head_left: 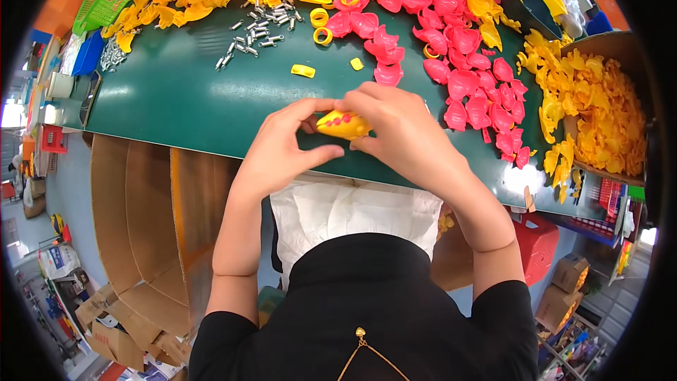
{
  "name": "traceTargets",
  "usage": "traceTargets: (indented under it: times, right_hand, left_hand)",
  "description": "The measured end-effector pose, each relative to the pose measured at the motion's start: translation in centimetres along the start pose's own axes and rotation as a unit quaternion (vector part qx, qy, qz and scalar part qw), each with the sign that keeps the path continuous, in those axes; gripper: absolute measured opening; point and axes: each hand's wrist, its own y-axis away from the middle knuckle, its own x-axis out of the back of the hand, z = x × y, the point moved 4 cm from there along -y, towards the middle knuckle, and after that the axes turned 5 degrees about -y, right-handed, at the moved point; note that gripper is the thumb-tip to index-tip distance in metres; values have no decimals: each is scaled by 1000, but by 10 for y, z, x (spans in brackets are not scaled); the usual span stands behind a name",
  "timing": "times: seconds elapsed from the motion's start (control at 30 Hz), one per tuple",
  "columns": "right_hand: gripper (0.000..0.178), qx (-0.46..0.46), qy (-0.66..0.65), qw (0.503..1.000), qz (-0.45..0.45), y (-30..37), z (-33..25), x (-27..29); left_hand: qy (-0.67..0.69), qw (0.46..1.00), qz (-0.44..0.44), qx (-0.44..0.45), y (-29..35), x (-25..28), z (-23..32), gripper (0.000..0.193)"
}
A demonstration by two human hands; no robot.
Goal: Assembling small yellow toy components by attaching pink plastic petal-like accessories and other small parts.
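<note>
A yellow plastic toy piece [343, 125] with a red pattern is held above the table's near edge. My right hand [402, 127] is closed on its right end, thumb below and fingers above. My left hand [283, 144] curves around the left end, its thumb apart from the piece and its index finger reaching to the right fingertips. Whether the other left fingers touch the piece is hard to see. Beyond my hands lie a yellow curved band [303, 70] and a small yellow bit [357, 64].
Red shell-shaped pieces [462, 85] spread across the green table [176, 99]. Metal springs [261, 32], yellow rings [322, 35] and yellow pieces [190, 0] lie toward the back. A box of yellow pieces [610, 113] stands right; a cardboard box [141, 219] is below left.
</note>
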Motion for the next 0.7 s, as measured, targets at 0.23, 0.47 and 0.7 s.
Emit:
traceTargets:
  times: [0.23,0.47,0.7]
  right_hand:
    - [45,30,-91,990,103,10,5,-12]
    - [45,36,-48,989,136,23,11,-17]
    - [38,-70,-55,985,145,139,18,9]
  left_hand:
    - [71,966,223,-114,10,-14,-17,25]
    - [49,987,95,-120,10,-18,-10,25]
    - [-134,976,132,-105,-6,47,-17,23]
